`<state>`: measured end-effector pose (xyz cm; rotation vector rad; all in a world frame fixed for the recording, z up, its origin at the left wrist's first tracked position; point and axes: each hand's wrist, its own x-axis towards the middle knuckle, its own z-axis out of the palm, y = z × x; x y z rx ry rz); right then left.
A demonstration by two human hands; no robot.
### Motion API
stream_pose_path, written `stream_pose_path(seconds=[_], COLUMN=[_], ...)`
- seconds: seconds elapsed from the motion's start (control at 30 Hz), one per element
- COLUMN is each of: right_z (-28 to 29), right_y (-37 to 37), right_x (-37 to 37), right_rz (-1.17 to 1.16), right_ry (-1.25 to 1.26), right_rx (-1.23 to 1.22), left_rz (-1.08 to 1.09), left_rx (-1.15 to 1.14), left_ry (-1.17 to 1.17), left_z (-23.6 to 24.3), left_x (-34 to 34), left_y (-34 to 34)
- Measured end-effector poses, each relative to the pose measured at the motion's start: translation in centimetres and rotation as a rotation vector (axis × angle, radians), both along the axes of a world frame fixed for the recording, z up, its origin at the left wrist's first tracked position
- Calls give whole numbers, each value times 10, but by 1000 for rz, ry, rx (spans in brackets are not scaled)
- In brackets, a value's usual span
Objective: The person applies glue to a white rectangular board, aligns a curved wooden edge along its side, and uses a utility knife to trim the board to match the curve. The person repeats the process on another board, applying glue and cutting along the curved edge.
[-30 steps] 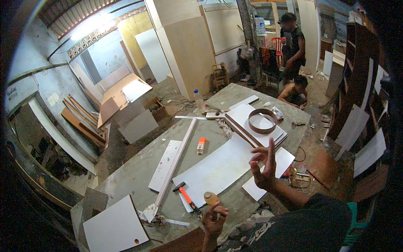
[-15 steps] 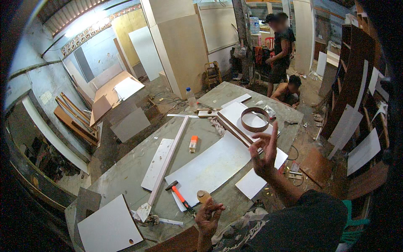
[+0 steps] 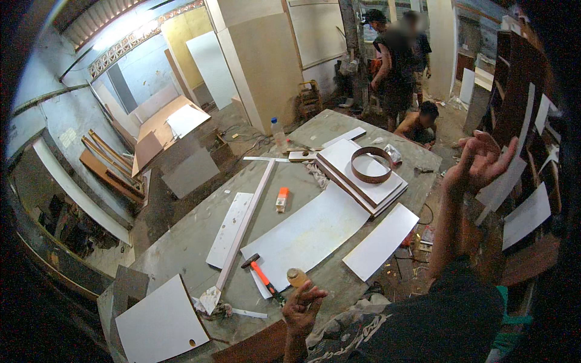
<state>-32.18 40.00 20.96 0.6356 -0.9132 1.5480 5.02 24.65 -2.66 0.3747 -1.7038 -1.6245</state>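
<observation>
Left hand (image 3: 304,307): fingers partly curled; whether they grip anything cannot be told. Amber container (image 3: 296,277): just beyond these fingers; contact cannot be confirmed. Hammer (image 3: 261,274): just left of this hand, lying across one end of the white sheet (image 3: 310,235). Right hand (image 3: 482,163): raised, fingers spread, well to the right of the left hand

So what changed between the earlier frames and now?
Right hand swung right, away from the brown ring. A second standing co-worker came into clearer view. No visible grasp or release. Left hand stayed near the hammer; hammer and ring unmoved.
</observation>
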Motion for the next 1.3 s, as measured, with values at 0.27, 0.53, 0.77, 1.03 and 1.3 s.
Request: stream_pose_path(seconds=[0.27,0.53,0.77,1.03,1.3], right_z=[24,37,58,105,123], right_y=[22,15,-9,3,35], right_x=[3,1,15,17,-3], right_rz=[-167,-272,-517,-398,-259], right_ry=[302,138,-39,229,1017], right_rx=[-73,-41,288,77,-254], left_rz=[-46,-15,30,16,9], left_rx=[-111,-11,-59,-50,19], left_ry=[57,-2,-36,19,-75], left_z=[-15,-7,-3,2,0], left_x=[0,7,3,4,12], left_y=[-3,3,1,-4,5])
